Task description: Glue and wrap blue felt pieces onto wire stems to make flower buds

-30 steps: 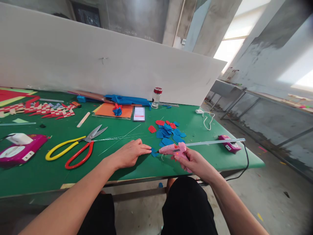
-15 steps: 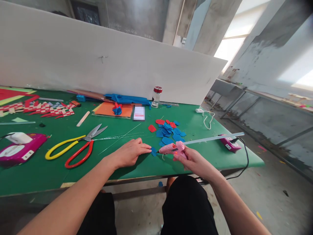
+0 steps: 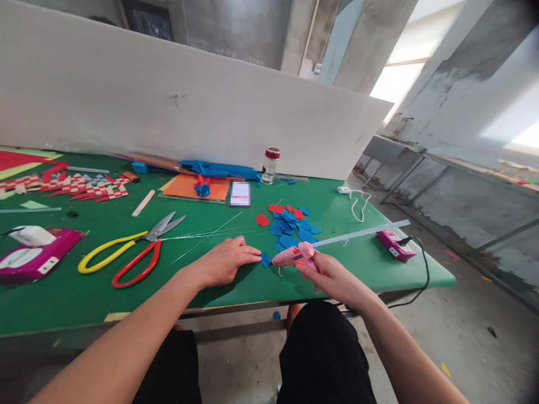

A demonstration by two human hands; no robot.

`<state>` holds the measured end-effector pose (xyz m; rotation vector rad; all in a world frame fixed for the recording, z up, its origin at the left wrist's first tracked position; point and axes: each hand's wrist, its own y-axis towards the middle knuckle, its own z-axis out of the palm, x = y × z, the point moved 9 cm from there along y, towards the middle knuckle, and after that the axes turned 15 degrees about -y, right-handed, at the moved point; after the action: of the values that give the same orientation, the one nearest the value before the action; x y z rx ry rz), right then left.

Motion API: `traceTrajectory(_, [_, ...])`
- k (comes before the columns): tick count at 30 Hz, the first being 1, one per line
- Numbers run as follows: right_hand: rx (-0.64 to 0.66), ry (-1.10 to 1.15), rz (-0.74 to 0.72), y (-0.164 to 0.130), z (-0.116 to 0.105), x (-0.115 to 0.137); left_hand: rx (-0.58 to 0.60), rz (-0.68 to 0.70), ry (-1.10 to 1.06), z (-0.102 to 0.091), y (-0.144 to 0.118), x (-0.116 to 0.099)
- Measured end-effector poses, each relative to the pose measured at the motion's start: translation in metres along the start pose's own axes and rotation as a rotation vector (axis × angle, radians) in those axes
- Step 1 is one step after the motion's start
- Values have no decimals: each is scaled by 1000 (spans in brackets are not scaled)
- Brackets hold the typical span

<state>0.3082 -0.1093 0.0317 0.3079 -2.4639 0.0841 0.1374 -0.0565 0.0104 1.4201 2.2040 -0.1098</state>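
Steadying the blue cutout looked key: left hand, fingers together, touched its left edge, pinch unclear; right hand gripped the pink hot-glue gun.

The green table carries open scissors, a heap of blue and red pieces, one separate blue piece and two purple power strips. Farther back stands a red-capped jar.

A pink glue gun points left; a small blue piece lies at its tip.
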Motion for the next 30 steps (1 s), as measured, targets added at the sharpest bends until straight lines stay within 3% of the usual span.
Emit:
traceTrajectory(3, [38,-81,-59,1,5,2,8,-16,-11,1,0,2])
traceTrajectory(7, [-20,-131,-76,2,2,2,2,-25,-26,1,0,4])
traceTrajectory(10, [-71,-173,-49,3,-3,0,-4,-15,-17,1,0,4])
traceTrajectory(17, [-56,-143,43,3,0,-13,-6,14,29,1,0,1])
traceTrajectory(30, [-122,-235,-9,5,-3,-9,22,-2,32,2,1,1])
